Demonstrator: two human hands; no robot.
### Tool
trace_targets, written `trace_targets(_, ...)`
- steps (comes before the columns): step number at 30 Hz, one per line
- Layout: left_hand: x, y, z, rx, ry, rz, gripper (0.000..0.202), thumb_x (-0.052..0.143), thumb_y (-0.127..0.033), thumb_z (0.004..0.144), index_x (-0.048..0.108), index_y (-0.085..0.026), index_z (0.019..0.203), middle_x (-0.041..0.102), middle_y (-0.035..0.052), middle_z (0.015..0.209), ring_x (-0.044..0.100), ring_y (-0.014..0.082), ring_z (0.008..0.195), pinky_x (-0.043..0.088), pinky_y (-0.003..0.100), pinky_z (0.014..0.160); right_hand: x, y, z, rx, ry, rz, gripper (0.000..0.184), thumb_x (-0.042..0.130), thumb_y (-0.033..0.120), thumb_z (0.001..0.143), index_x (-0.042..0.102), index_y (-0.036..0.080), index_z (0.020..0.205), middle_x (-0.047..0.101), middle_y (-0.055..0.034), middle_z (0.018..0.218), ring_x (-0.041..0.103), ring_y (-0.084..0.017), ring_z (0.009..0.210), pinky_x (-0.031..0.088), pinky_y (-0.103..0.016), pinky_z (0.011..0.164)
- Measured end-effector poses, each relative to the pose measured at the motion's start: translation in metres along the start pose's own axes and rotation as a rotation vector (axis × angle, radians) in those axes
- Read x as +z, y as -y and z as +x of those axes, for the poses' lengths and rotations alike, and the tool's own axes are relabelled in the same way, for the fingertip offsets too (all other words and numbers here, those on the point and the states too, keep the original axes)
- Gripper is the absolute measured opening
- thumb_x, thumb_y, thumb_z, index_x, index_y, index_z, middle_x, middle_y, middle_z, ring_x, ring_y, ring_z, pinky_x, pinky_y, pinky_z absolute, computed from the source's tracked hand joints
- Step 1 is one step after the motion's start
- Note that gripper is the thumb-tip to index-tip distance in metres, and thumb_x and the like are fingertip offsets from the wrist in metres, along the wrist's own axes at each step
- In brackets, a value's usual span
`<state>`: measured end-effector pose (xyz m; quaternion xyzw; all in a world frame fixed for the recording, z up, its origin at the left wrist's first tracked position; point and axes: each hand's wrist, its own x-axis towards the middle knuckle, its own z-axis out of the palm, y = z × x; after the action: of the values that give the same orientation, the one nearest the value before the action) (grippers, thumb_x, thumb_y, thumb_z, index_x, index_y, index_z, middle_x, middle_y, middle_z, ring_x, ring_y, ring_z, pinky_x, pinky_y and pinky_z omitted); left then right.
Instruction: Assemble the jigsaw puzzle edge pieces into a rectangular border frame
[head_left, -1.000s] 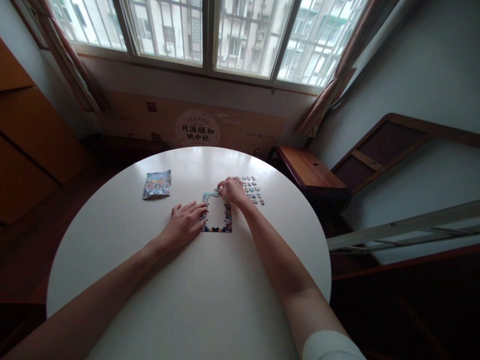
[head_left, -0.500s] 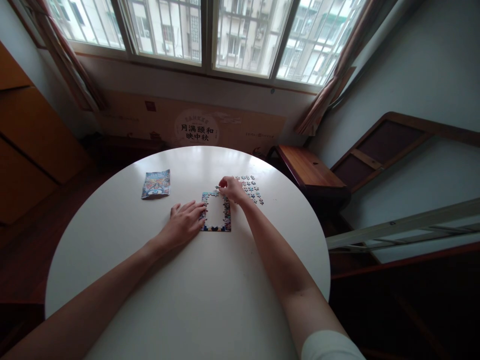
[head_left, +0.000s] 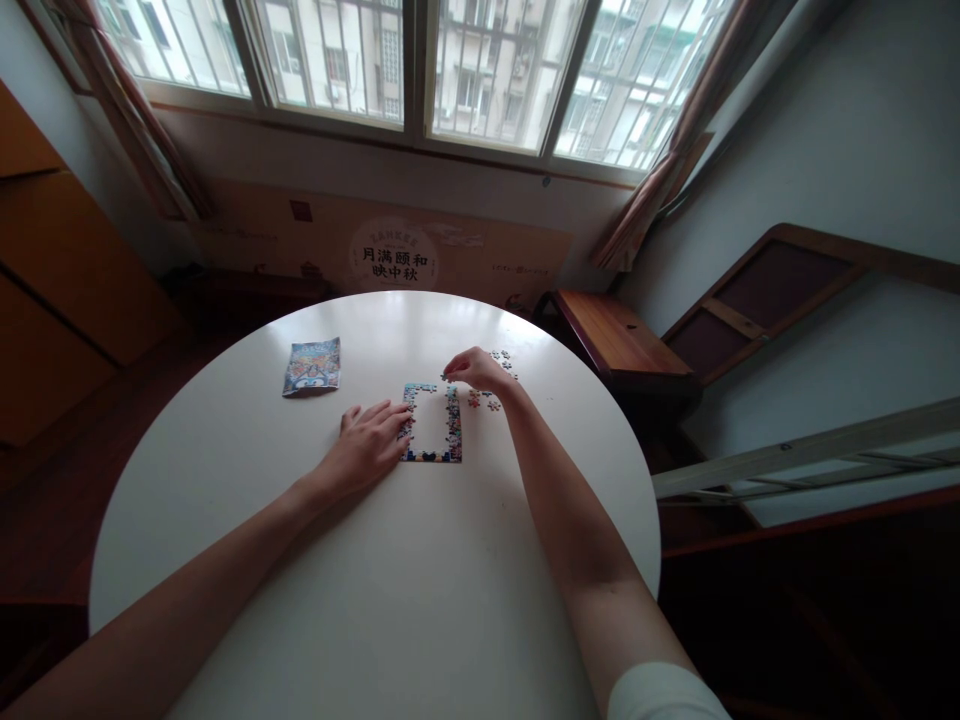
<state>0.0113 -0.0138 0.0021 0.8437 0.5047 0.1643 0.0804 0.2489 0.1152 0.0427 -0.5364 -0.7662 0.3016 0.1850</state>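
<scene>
A jigsaw puzzle frame (head_left: 454, 440) of joined edge pieces lies on the white table, its middle showing bare tabletop. Flat beside it rests my left hand (head_left: 371, 438), fingers spread, fingertips on the puzzle's left border. My right hand (head_left: 480, 370) pinches a small puzzle piece (head_left: 445, 377) just above the puzzle's top right corner. Several loose puzzle pieces (head_left: 493, 405) lie to the right, partly hidden behind my right hand and wrist.
A printed picture packet (head_left: 312, 367) lies at the left on the round white table (head_left: 360, 620). Beyond the table's right edge stands a wooden stool-like seat (head_left: 626, 335). Barred windows (head_left: 495, 80) and a printed cardboard panel (head_left: 465, 230) are behind.
My right hand has shifted slightly to the right with the puzzle piece, uncovering the puzzle's top edge and covering more loose pieces. My left hand stays in place.
</scene>
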Motion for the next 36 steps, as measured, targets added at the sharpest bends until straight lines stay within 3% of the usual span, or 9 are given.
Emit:
trace_targets(17, 0.001, 0.000, -0.001, 0.012, -0.009, 0.009, 0.039, 0.039, -0.039, 0.094, 0.053, -0.028, 0.129, 0.051, 0.0059, 0.142, 0.037, 0.0273, 0.137, 0.019, 0.054, 0.110, 0.005, 0.003, -0.002, -0.033, 0.015, -0.136, 0.012, 0.071, 0.020, 0.077, 0.078, 0.020, 0.087, 0.074, -0.0056, 0.087, 0.064, -0.015, 0.078, 0.047, -0.026, 0.074)
trace_targets(26, -0.003, -0.003, -0.001, -0.004, 0.013, 0.015, 0.038, 0.039, -0.037, 0.094, 0.052, -0.028, 0.128, 0.050, 0.0041, 0.143, 0.037, 0.0270, 0.137, 0.020, 0.054, 0.110, 0.008, 0.004, -0.001, -0.089, 0.024, -0.113, 0.014, 0.068, 0.013, 0.076, 0.078, 0.017, 0.086, 0.073, -0.0047, 0.084, 0.063, -0.013, 0.072, 0.045, -0.021, 0.065)
trace_targets(36, -0.001, -0.001, -0.001, 0.001, 0.006, 0.015, 0.038, 0.039, -0.039, 0.094, 0.053, -0.029, 0.128, 0.051, 0.0040, 0.143, 0.037, 0.0269, 0.137, 0.020, 0.054, 0.110, 0.009, 0.005, -0.001, -0.045, 0.028, -0.154, 0.017, 0.069, 0.011, 0.075, 0.078, 0.018, 0.088, 0.073, -0.0055, 0.089, 0.064, -0.013, 0.073, 0.045, -0.020, 0.065)
